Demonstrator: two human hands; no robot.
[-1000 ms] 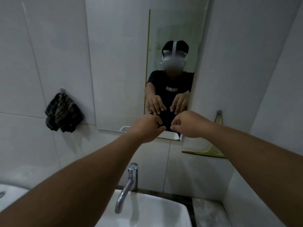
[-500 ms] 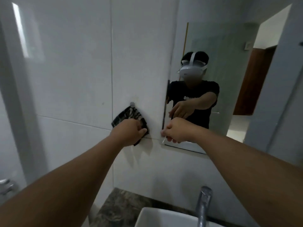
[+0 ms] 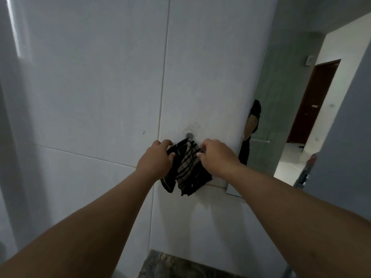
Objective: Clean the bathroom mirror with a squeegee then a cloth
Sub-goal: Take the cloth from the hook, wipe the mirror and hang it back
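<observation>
**Both hands on the cloth at the wall hook**

Dark striped cloth [image 3: 187, 167] hanging bunched against the white tiled wall [image 3: 100, 87], top edge caught on a small round hook [image 3: 189, 135] just above and between the two hands. Left hand [image 3: 155, 161] closed on the cloth's left edge, fingers curled round the fabric, grip narrow and full of cloth. Right hand [image 3: 217, 155] pinching the cloth's right upper edge, thumb tip pressed to the fabric, grip likewise narrow and holding cloth. Lower folds dangling loose below both hands, touching the wall. Both forearms stretched out bare from the bottom corners.

Off to the right of the right hand, just beside it, the mirror [image 3: 281, 97], seen at a steep slant, lower corner ending just beyond the cloth's hem. In the glass, a sliver of a dark-clad figure, a brown door [image 3: 313, 101] and a bright floor. Far below the hands, a strip of dark mottled stone tabletop [image 3: 170, 265] at the bottom edge.
</observation>
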